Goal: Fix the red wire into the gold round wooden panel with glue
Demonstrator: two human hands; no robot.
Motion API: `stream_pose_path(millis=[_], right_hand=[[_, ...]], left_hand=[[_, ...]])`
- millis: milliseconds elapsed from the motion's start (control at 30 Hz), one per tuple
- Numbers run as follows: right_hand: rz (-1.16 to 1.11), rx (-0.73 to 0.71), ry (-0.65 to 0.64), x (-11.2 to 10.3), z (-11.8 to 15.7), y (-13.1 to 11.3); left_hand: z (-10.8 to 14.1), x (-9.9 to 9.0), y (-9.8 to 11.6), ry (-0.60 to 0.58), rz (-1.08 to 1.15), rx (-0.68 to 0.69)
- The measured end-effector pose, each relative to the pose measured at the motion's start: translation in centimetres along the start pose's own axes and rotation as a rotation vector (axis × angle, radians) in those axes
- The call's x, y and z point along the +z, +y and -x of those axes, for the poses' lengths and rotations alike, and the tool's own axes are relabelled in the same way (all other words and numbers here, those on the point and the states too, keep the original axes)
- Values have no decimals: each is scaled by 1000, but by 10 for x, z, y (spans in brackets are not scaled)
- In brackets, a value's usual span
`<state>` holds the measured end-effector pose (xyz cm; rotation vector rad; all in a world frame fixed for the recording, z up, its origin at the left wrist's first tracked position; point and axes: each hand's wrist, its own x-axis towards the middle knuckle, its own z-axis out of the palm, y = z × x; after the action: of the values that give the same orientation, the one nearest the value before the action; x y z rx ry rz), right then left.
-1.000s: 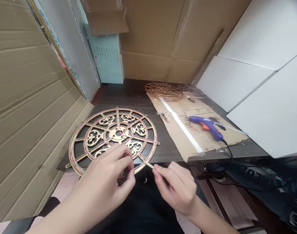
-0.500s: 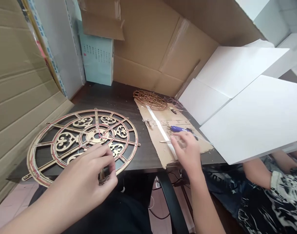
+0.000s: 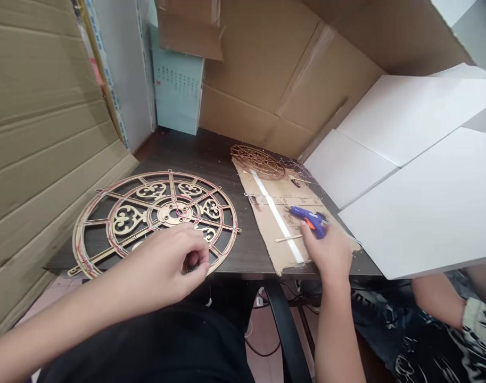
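Two bare hands show: the right hand (image 3: 331, 252) has its thumb and fingers about the handle of a blue glue gun (image 3: 312, 217), though how firmly they clamp I cannot tell; the left hand (image 3: 173, 260) is curled, thumb near fingertips, with whatever lies inside hidden. The glue gun sits at eleven o'clock from the right hand, over a cardboard sheet (image 3: 272, 226); it should be light and stiff, best taken by the handle, clear of the nozzle. Between nine and ten o'clock, a thin stick (image 3: 287, 239) crosses a white strip (image 3: 280, 217). At twelve o'clock from the left hand, a round openwork frame (image 3: 165, 214) rests on the dark surface (image 3: 195, 151); it looks stiff but fragile, so the outer rim, away from the scrollwork, seems the safest hold. Farther out, toward half past ten from the right hand, lies a brown lattice disc (image 3: 258, 160)
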<state>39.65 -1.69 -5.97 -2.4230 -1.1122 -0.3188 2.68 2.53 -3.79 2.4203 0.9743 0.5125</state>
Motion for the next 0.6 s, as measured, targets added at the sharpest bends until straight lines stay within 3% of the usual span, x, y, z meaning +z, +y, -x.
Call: stream_pose_path(millis=[233,400,500,600], right_hand=[[-115,25,62,-2,-1,4],[-253,-86,270,-5,13,-3],[-324,-280,419,-8,32,-17],[-387,-619,528,-11,54,-33]], left_hand=[[-3,-4,-4,-22,56,57],[0,-6,-3,-10,90,63],[2,-7,-3,-36,111,53],[3,-8,-4,-61,134,47]])
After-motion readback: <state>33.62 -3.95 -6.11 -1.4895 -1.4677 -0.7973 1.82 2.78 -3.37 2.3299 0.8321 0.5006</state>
